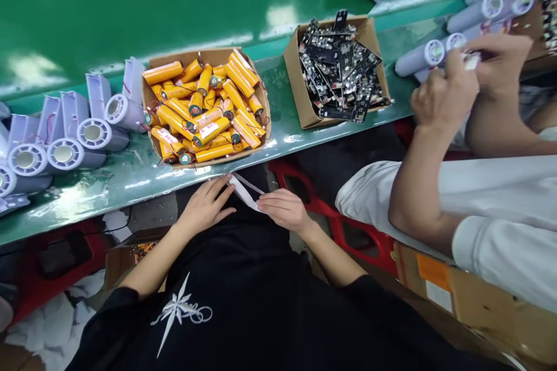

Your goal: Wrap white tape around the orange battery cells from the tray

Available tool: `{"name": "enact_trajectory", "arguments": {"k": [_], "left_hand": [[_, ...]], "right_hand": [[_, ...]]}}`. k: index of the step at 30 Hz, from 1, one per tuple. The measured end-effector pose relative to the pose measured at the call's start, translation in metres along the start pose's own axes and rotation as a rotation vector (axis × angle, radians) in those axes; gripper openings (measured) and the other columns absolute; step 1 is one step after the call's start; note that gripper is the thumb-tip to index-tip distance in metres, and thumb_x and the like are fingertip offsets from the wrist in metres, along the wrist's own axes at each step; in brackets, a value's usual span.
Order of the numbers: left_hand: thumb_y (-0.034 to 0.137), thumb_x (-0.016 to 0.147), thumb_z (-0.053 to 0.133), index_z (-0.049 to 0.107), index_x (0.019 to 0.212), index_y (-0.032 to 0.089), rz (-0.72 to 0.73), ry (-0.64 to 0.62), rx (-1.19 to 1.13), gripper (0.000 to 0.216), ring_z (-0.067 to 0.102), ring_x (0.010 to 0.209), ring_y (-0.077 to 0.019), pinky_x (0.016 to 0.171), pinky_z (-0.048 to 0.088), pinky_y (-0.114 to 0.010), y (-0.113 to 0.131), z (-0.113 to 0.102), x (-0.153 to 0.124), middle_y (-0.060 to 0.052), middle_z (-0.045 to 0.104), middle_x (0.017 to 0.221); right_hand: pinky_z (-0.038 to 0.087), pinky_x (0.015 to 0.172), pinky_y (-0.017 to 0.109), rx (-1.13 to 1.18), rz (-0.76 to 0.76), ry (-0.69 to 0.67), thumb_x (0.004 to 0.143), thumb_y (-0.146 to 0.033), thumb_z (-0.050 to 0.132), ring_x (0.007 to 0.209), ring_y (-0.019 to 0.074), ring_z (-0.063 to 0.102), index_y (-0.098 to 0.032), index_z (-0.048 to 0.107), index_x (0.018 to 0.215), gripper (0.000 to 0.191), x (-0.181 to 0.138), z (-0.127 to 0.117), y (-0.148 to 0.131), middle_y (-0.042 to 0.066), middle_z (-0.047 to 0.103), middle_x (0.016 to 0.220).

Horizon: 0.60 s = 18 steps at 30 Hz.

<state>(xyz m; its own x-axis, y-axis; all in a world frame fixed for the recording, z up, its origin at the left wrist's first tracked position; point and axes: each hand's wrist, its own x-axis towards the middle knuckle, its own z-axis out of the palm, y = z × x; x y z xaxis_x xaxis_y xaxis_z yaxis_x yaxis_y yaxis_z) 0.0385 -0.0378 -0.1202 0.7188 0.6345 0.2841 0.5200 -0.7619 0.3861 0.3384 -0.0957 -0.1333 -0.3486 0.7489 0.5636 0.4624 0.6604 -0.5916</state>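
Observation:
A white strip, thin and folded like tape or paper, stretches between my two hands just below the bench edge. My left hand has its fingertips on the strip's upper left end, with the thumb spread away from the fingers. At the other end, my right hand pinches the strip between thumb and fingers. Right above my hands, a cardboard box full of orange wrapped battery packs with thin wires stands on the green bench.
Lilac cylindrical housings line the bench at left; more housings stand at right. A box holds black circuit boards. A co-worker's hands work at right over white trousers. A red stool is below.

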Motion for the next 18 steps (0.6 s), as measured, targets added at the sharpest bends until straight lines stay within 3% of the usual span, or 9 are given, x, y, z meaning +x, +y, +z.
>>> {"name": "enact_trajectory", "arguments": {"k": [2, 5, 8, 10, 12, 13, 16, 17, 18], "left_hand": [[0.036, 0.103, 0.075, 0.047, 0.162, 0.018, -0.01, -0.071, -0.007, 0.068, 0.067, 0.137, -0.0374, 0.11, 0.058, -0.052, -0.002, 0.001, 0.012, -0.025, 0.066, 0.149], [0.026, 0.104, 0.069, 0.055, 0.157, 0.018, -0.032, -0.065, 0.045, 0.055, 0.074, 0.115, -0.0318, 0.096, 0.061, -0.045, -0.001, -0.003, 0.019, -0.019, 0.073, 0.129], [0.019, 0.104, 0.067, 0.07, 0.139, 0.021, -0.011, 0.031, 0.132, 0.035, 0.069, 0.09, -0.0233, 0.08, 0.057, -0.036, 0.009, -0.019, 0.016, -0.011, 0.073, 0.107], [0.016, 0.102, 0.069, 0.075, 0.127, 0.023, 0.016, 0.114, 0.151, 0.027, 0.062, 0.082, -0.0204, 0.075, 0.053, -0.033, 0.019, -0.033, 0.011, -0.008, 0.071, 0.102], [0.014, 0.1, 0.071, 0.076, 0.122, 0.024, 0.029, 0.186, 0.118, 0.025, 0.058, 0.081, -0.0195, 0.074, 0.052, -0.032, 0.03, -0.044, 0.008, -0.007, 0.07, 0.099], [0.013, 0.099, 0.071, 0.076, 0.121, 0.024, 0.024, 0.207, 0.094, 0.026, 0.057, 0.082, -0.0193, 0.075, 0.052, -0.032, 0.035, -0.049, 0.008, -0.006, 0.069, 0.098], [0.011, 0.098, 0.07, 0.075, 0.12, 0.024, -0.012, 0.222, 0.054, 0.026, 0.058, 0.083, -0.0191, 0.075, 0.052, -0.031, 0.045, -0.057, 0.013, -0.005, 0.068, 0.096], [0.011, 0.099, 0.07, 0.075, 0.122, 0.024, -0.024, 0.227, 0.052, 0.026, 0.058, 0.083, -0.0189, 0.074, 0.052, -0.032, 0.047, -0.06, 0.015, -0.005, 0.068, 0.096], [0.012, 0.099, 0.07, 0.074, 0.125, 0.024, -0.032, 0.231, 0.044, 0.029, 0.059, 0.083, -0.0186, 0.074, 0.053, -0.032, 0.047, -0.062, 0.016, -0.005, 0.068, 0.096]], "right_hand": [[0.069, 0.081, 0.035, -0.009, -0.004, -0.013, 0.102, -0.013, 0.072, 0.099, 0.0212, 0.087, -0.025, 0.084, 0.105, 0.017, -0.001, -0.007, -0.003, 0.004, 0.089, 0.102], [0.07, 0.078, 0.036, -0.006, 0.016, -0.029, 0.102, -0.014, 0.072, 0.096, 0.0221, 0.087, -0.023, 0.083, 0.104, 0.014, -0.011, -0.018, -0.004, 0.006, 0.089, 0.1], [0.069, 0.077, 0.037, -0.012, 0.068, -0.026, 0.101, -0.013, 0.073, 0.092, 0.0219, 0.086, -0.021, 0.082, 0.105, 0.013, -0.026, -0.031, 0.0, 0.007, 0.088, 0.1], [0.069, 0.079, 0.037, -0.029, 0.135, -0.06, 0.101, -0.013, 0.072, 0.09, 0.0213, 0.085, -0.022, 0.081, 0.105, 0.013, -0.032, -0.041, 0.001, 0.007, 0.088, 0.099], [0.07, 0.089, 0.044, -0.026, 0.259, -0.13, 0.099, -0.023, 0.078, 0.102, 0.025, 0.084, -0.023, 0.079, 0.111, 0.012, -0.03, -0.047, -0.002, 0.008, 0.087, 0.106], [0.068, 0.097, 0.05, -0.01, 0.329, -0.168, 0.095, -0.033, 0.085, 0.114, 0.0289, 0.081, -0.024, 0.078, 0.117, 0.025, -0.026, -0.048, -0.006, 0.011, 0.085, 0.115], [0.059, 0.115, 0.063, 0.089, 0.443, -0.285, 0.068, -0.062, 0.102, 0.14, 0.0405, 0.068, -0.023, 0.067, 0.143, 0.092, -0.006, -0.038, -0.023, 0.02, 0.075, 0.142], [0.059, 0.116, 0.063, 0.121, 0.436, -0.309, 0.067, -0.062, 0.102, 0.139, 0.0403, 0.068, -0.023, 0.064, 0.149, 0.098, 0.002, -0.032, -0.029, 0.02, 0.074, 0.144], [0.06, 0.115, 0.061, 0.144, 0.418, -0.313, 0.074, -0.056, 0.1, 0.135, 0.0381, 0.072, -0.024, 0.063, 0.152, 0.092, 0.009, -0.026, -0.034, 0.019, 0.076, 0.142]]}}
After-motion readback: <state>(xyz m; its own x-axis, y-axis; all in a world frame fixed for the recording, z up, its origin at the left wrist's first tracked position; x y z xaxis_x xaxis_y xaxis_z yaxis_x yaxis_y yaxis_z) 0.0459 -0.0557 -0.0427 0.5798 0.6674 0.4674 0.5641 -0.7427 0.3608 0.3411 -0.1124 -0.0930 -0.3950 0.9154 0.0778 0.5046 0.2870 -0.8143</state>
